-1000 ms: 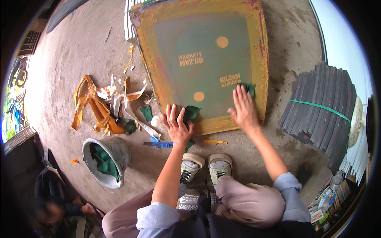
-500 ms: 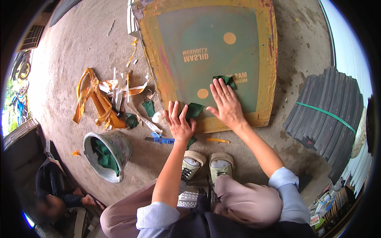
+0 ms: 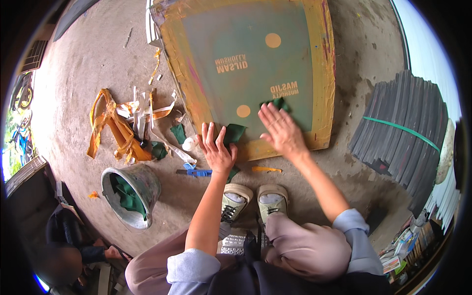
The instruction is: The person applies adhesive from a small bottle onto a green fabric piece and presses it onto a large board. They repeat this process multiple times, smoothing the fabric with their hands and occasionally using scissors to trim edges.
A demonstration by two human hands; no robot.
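In front of me a screen-printing frame (image 3: 322, 110) with brown-taped edges lies on the concrete floor. Its greenish mesh (image 3: 255, 54) carries pale mirrored lettering and round spots. My right hand (image 3: 283, 132) is laid flat with fingers stretched over a dark green cloth (image 3: 281, 103) on the mesh, below the right-hand lettering. At the frame's near left corner, my left hand (image 3: 218, 153) rests with spread fingers. Another green cloth piece (image 3: 236, 132) lies beside its fingertips on the frame. Whether the left fingers press on that piece, I cannot tell.
Left of the frame are torn orange and white tape scraps (image 3: 123, 135) and a tilted grey bucket (image 3: 156, 184) holding green cloth. A blue cutter (image 3: 199, 173) and a yellow strip (image 3: 267, 169) lie near my shoes. Strapped dark slats (image 3: 398, 128) stand right; another person sits lower left.
My right hand and its cloth have slid toward me over the mesh, uncovering the right-hand lettering. The left hand stays at the frame's corner. The whole view has shifted slightly.
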